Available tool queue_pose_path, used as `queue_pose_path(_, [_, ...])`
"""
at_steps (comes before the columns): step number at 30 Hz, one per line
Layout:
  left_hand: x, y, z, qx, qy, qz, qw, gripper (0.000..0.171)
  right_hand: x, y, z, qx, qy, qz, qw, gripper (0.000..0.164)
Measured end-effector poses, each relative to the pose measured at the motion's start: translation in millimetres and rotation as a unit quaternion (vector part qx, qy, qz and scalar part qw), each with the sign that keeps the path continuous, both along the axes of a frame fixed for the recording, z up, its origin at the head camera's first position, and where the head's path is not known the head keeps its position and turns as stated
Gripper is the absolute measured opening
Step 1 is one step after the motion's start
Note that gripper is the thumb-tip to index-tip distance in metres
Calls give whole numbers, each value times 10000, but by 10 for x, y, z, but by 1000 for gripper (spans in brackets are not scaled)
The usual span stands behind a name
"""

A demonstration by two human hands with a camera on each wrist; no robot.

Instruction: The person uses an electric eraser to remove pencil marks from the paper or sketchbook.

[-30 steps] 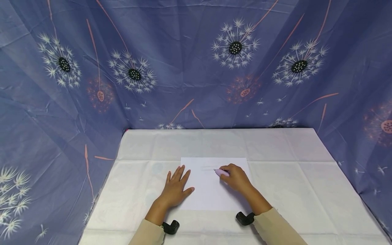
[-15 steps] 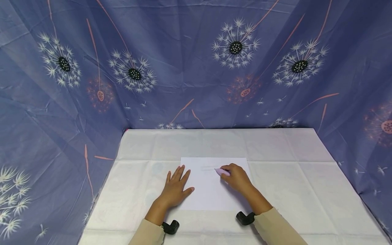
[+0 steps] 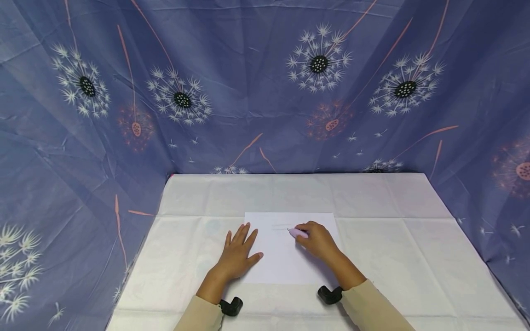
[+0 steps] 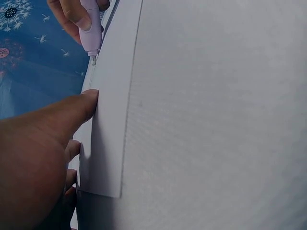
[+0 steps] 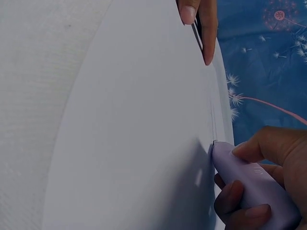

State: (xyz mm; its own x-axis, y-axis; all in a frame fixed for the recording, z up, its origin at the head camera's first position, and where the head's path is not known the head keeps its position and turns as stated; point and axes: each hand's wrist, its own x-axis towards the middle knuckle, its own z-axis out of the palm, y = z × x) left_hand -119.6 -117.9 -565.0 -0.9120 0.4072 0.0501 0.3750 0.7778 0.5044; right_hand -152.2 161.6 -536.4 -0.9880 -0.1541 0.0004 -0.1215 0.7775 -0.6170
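Note:
A sheet of white paper lies on the white-covered table, with faint thin lines across its upper part. My left hand rests flat on the sheet's left side, fingers spread. In my right hand is a thick lavender electric eraser, pinched between thumb and fingers. Its narrow metallic tip points left, at the right end of the lower line. The right wrist view shows the eraser tilted low over the sheet, tip right at the lines. Seen from the left wrist, the eraser is beyond my left thumb.
The white tablecloth has fold creases and surrounds the paper. Behind and beside the table hangs a blue curtain with a dandelion print. Black wrist-worn devices sit below both hands, at the beige sleeves.
My right hand with the eraser shifts very slightly right, then back left past its first position, along the lower line. The left hand and the paper stay in place.

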Motion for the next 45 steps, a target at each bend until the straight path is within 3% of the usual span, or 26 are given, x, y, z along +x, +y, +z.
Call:
queue_pose_path(14, [1, -4, 16, -21, -77, 3, 10000, 72, -6, 125, 24, 125, 107, -16, 9999, 25])
queue_pose_path(31, [0, 3, 26, 4, 32, 1, 10000, 71, -13, 33, 20, 82, 56, -6, 10000, 24])
queue_pose_path(37, [3, 4, 41, -162, -86, 48, 9998, 72, -26, -2, 18, 73, 68, 65, 9999, 23])
queue_pose_path(45, [4, -2, 27, 22, 3, -8, 10000, 71, -27, 16, 16, 184, 25, 68, 9998, 24])
